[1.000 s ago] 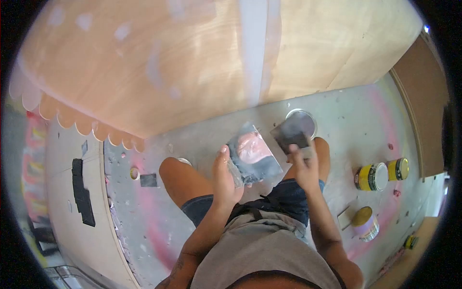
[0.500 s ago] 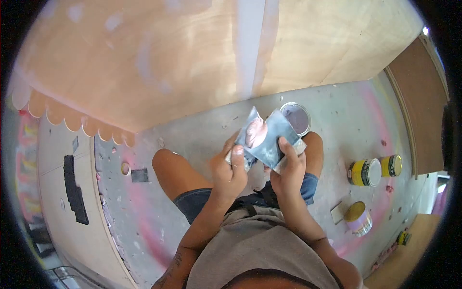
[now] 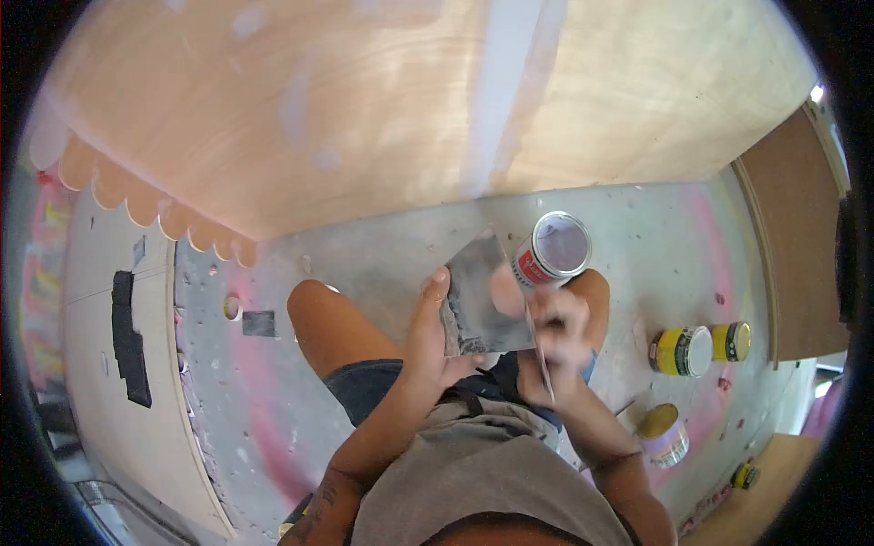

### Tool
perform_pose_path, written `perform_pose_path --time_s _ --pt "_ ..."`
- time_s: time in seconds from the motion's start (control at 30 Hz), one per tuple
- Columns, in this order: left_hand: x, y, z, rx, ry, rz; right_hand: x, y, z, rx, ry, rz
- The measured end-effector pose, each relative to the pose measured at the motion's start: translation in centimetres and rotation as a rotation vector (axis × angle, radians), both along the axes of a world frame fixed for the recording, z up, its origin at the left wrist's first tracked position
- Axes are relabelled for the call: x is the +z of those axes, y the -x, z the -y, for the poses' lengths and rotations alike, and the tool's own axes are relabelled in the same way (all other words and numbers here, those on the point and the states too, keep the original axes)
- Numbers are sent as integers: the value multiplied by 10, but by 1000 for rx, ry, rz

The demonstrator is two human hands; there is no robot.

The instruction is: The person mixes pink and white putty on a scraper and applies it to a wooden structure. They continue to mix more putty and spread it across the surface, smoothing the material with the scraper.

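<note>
My left hand (image 3: 426,332) is closed on the edge of a flat metal filler spreader (image 3: 478,282), its grey face tilted up and smeared dark near the bottom. A blurred pink lump of filler (image 3: 507,289) shows at the right side of that face. Motion smears my right hand (image 3: 560,341), which grips a second metal spreader (image 3: 543,364) seen almost edge-on, beside the first. Just beyond my right hand stands an open tin (image 3: 560,244) with a red label and greyish contents.
A plywood panel (image 3: 382,109) with a pale filled seam rises ahead. At right stand yellow-black tins (image 3: 681,352) and a tilted pinkish tin (image 3: 663,435). A tape roll (image 3: 233,308) and a dark grey square (image 3: 259,323) lie left, near a board with black strips (image 3: 130,337).
The spreaders have separated and turned: the right one swung from face-up to edge-on, lower down. The pink filler, earlier a clear lump between them, is now blurred and further right.
</note>
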State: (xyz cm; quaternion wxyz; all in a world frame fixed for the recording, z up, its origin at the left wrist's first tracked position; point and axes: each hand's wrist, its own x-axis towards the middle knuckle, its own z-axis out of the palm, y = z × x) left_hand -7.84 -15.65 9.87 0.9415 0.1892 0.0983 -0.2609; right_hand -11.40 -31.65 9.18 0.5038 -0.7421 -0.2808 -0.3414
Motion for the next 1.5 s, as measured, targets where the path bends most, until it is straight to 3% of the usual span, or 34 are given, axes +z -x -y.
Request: perform_pose_path --time_s 0.03,0.1,0.13,0.23,0.3,0.33,0.4,0.43,0.57,0.63,0.77,0.83,0.87,0.93,1.03,1.37,1.43,1.47,1.5 --pt "1 1 -3 -32 52 36 20 -2 -2 -137 151 -202" --pt "12 4 -2 100 -244 171 19 -28 29 -157 655 -469" --pt "20 6 2 179 -362 172 27 -24 39 -169 655 -466" --pt "19 -4 -10 110 -380 172 87 -15 55 -209 507 -466" --pt "25 -5 -13 89 -453 205 127 -16 56 -30 1038 65" --pt "27 -5 -14 70 -529 247 131 -18 57 -31 1041 62" --pt "16 -4 -17 90 -671 305 135 -23 58 77 1332 52" --pt "13 -6 -16 118 -811 370 144 -26 55 81 1341 56" --pt "27 0 -16 136 -746 387 152 -32 41 58 1316 207" --pt "25 -2 -22 154 -1051 497 155 -37 41 122 1440 89" --pt "34 -1 -26 197 -945 543 142 -48 31 158 1367 61" --pt "34 -4 -34 110 -1177 530 147 -51 31 182 1399 47" --pt "36 -9 -34 119 -1178 536 154 -51 27 137 1340 69" --pt "40 -2 -32 180 -1006 579 154 -44 25 111 1280 60" --pt "41 -5 -34 199 -1087 598 152 -57 26 167 1403 74" --pt "61 -5 -38 240 -1057 622 148 -42 27 44 1206 8" --pt "55 -7 -37 229 -792 315 141 -38 29 27 1194 -40" --pt "54 -4 -31 199 -511 133 129 -31 29 62 965 -18" --pt "48 -4 -27 206 -509 137 116 -27 29 99 739 2"
